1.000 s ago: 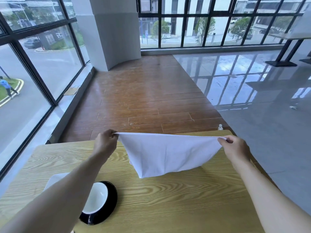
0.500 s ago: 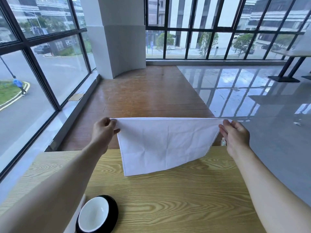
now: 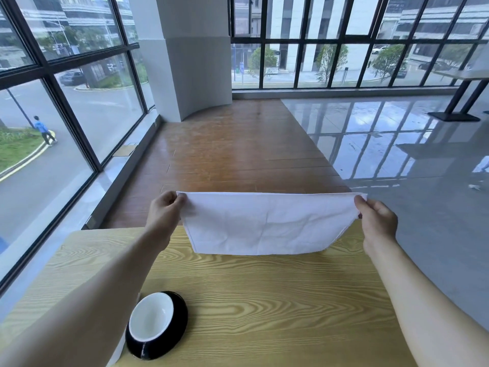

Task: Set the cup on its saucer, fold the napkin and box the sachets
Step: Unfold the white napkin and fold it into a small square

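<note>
A white cloth napkin (image 3: 267, 223) hangs stretched in the air above the far edge of the wooden table (image 3: 264, 300). My left hand (image 3: 165, 211) pinches its upper left corner and my right hand (image 3: 377, 221) pinches its upper right corner. The top edge is taut and level; the lower edge hangs just over the tabletop. A cup with a white inside (image 3: 152, 316) stands on a black saucer (image 3: 178, 327) at the near left, partly behind my left forearm. No sachets or box show.
A white object (image 3: 119, 350) peeks out beside the saucer under my left forearm. The table's far edge runs just below the napkin; beyond it lie wood flooring and grey tiles. Glass walls stand to the left and ahead.
Both hands have raised the napkin and pulled it taut; it hung as a sagging triangle and now shows a straight top edge. The view has tilted upward.
</note>
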